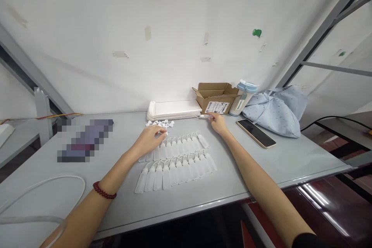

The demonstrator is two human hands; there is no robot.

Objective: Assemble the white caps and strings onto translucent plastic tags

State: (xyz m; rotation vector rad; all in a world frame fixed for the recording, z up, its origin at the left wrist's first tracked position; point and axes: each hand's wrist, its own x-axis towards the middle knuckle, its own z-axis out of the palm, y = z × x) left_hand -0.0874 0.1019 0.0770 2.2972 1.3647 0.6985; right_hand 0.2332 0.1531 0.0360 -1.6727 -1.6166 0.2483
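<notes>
My left hand [148,138] is closed in a pinch, its fingertips at a small white piece. Beside it lies a little heap of small white curled pieces [169,124]. Farther back, my right hand [217,122] has its thumb and index finger closed around one end of a translucent white piece [204,116], in front of the cardboard box. Between my forearms, flat translucent white pouches with narrow necks and thin white loops lie in two slanting rows, a back row [177,148] and a front row [174,175]. The left end of the back row is partly behind my left hand.
A stack of white flat packs [174,109] lies against the wall, next to an open cardboard box [218,105]. Rightward are a blue-lidded cup [242,99], a light blue cloth bag [273,112] and a phone [255,133]. A pixelated item [87,141] and a white cable [58,177] are left.
</notes>
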